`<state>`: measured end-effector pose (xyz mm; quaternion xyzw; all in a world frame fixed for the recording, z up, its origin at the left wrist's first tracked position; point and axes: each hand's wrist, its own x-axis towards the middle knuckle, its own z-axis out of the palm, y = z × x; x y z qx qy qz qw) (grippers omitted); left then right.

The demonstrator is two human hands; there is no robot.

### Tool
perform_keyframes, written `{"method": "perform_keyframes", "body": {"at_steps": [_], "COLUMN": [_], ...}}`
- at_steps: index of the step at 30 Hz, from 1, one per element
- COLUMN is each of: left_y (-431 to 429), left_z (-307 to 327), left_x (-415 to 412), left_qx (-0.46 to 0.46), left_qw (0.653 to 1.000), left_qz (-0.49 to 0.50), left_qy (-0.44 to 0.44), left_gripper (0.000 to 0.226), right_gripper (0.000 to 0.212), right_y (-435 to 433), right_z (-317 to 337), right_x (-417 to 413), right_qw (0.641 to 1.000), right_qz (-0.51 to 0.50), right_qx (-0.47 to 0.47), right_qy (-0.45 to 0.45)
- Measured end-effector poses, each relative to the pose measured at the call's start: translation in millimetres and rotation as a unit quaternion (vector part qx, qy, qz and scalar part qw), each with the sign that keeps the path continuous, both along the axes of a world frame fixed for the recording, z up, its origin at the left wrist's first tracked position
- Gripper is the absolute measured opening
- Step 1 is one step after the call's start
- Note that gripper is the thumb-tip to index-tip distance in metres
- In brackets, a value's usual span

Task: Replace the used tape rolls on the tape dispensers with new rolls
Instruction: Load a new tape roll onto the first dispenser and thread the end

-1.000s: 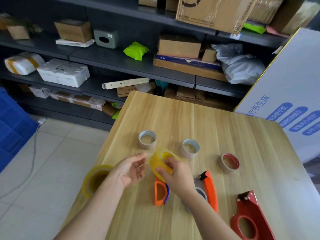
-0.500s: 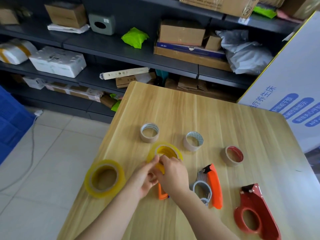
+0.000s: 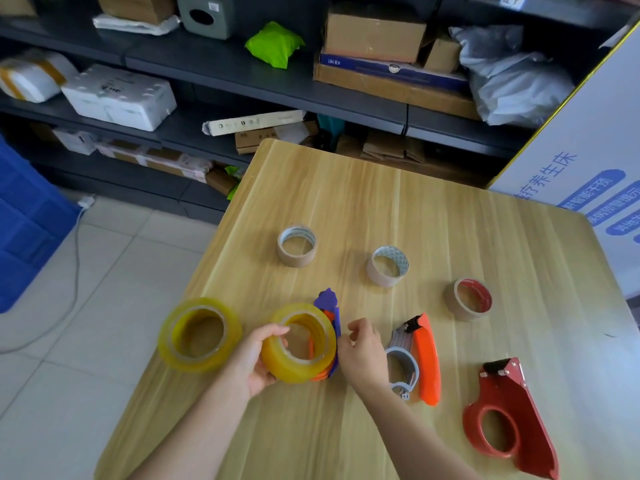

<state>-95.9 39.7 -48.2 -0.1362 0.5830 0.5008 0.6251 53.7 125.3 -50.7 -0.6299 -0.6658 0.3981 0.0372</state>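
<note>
My left hand (image 3: 254, 362) grips a full yellow tape roll (image 3: 277, 362) by its rim, thumb over the top edge. The roll sits against an orange and blue dispenser (image 3: 329, 306), which it mostly hides. My right hand (image 3: 363, 355) hovers just right of that dispenser, fingers loosely curled and holding nothing. A second yellow roll (image 3: 199, 336) lies flat near the table's left edge. An orange and grey dispenser (image 3: 420, 358) and a red dispenser (image 3: 509, 417) lie to the right. Three used cardboard cores (image 3: 296, 245) (image 3: 388, 266) (image 3: 469, 299) stand further back.
The wooden table (image 3: 398, 202) ends close at the left, with tiled floor (image 3: 69, 341) below. Dark shelves (image 3: 277, 84) with boxes stand behind. A white printed box (image 3: 595, 174) leans at the right edge. A blue crate (image 3: 24, 223) stands on the floor at left.
The yellow roll passed from my right hand to my left and came down over the orange and blue dispenser. My right hand let go and drew slightly right.
</note>
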Motion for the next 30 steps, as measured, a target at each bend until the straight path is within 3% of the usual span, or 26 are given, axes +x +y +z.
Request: {"method": "perform_keyframes", "body": {"at_steps": [5, 9, 14, 18, 22, 30], "left_y": [-7.5, -1.7, 10.4, 18.2, 18.5, 20.7], "left_z": [-3.6, -6.1, -7.1, -6.0, -6.0, 0.7], "left_x": [-0.9, -1.9, -1.7, -5.2, -18.5, -19.0], "left_qx": [0.01, -0.003, -0.02, -0.028, -0.051, -0.032], "left_qw": [1.0, 0.999, 0.993, 0.988, 0.982, 0.981], "left_qz": [-0.011, -0.047, -0.115, -0.15, -0.176, -0.172], "left_qy": [-0.013, -0.001, 0.015, 0.028, 0.051, 0.087], "left_gripper": [0.044, 0.023, 0.014, 0.014, 0.024, 0.012], "right_gripper": [0.034, 0.024, 0.026, 0.03, 0.019, 0.041], "right_y": [5.6, 15.7, 22.7, 25.4, 24.8, 12.5], "right_z": [-9.9, -5.7, -6.4, -8.0, -8.4, -19.6], "right_x": [2.8, 7.0, 11.4, 14.7, 15.0, 18.8], "right_qw": [0.996, 0.993, 0.984, 0.981, 0.967, 0.936], "right_qz": [0.06, 0.098, 0.155, 0.171, 0.224, 0.299], "right_qx": [-0.046, -0.008, 0.029, 0.035, 0.073, 0.095], "right_qy": [-0.044, -0.058, -0.088, -0.085, -0.1, -0.161]}}
